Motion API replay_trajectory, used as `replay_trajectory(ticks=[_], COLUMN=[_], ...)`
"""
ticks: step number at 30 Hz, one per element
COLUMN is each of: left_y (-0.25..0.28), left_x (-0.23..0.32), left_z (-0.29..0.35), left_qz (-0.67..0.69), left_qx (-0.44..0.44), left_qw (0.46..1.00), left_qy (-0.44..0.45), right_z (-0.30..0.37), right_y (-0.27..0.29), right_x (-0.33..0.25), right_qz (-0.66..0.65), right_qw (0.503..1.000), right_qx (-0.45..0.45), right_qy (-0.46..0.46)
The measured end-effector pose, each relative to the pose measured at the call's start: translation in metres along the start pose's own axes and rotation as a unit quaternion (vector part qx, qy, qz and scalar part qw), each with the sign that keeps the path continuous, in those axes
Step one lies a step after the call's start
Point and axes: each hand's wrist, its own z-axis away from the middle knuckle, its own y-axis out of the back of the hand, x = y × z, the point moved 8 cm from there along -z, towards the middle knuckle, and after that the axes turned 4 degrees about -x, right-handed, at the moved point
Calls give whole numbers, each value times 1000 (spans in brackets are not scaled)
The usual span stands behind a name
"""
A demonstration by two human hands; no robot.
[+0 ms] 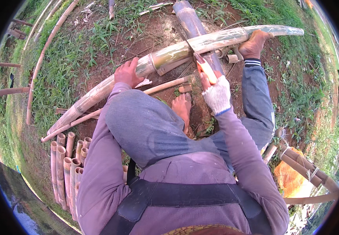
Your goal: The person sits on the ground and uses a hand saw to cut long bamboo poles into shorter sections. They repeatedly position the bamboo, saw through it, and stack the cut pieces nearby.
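A long, thick bamboo pole (165,56) lies aslant in front of me, from the lower left to the upper right. My left hand (127,73) is bare and grips the pole left of a joint. My right hand (216,92), in a white knit glove that leaves the fingers bare, is closed round the light handle of a hand saw (205,67). Its narrow, dark blade crosses the pole, with the tip pointing away from me. How deep the blade sits in the bamboo I cannot tell. My bare right foot (252,44) presses on the pole's right part.
Beneath the pole runs a thick grey log (189,17). A thinner bamboo stick (167,85) lies near my left foot (182,107). Several cut bamboo tubes (61,172) stand at the lower left. At the right are a tied bamboo frame (302,168) and an orange sack (291,174).
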Motion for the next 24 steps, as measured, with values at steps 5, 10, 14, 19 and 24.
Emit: replay_trajectory(ticks=[5,10,14,19,24], left_y=[-2,-1,4,-3,-4], left_x=[-16,10,-2,-12,18], left_z=[22,3,9,19,-5], left_qz=[0,0,-11,-3,7], left_qx=[16,5,-20,-63,-55], left_qw=[1000,1000,1000,997,998], left_qy=[23,-1,21,42,-1], right_z=[140,9,-28,122,119], right_y=[81,-5,-26,70,44], right_x=[10,23,4,4,44], right_qz=[-48,-14,-1,-26,-149], right_qw=[997,1000,1000,998,987], right_qx=[-54,7,-6,-49,31], right_qy=[-10,13,-7,18,-55])
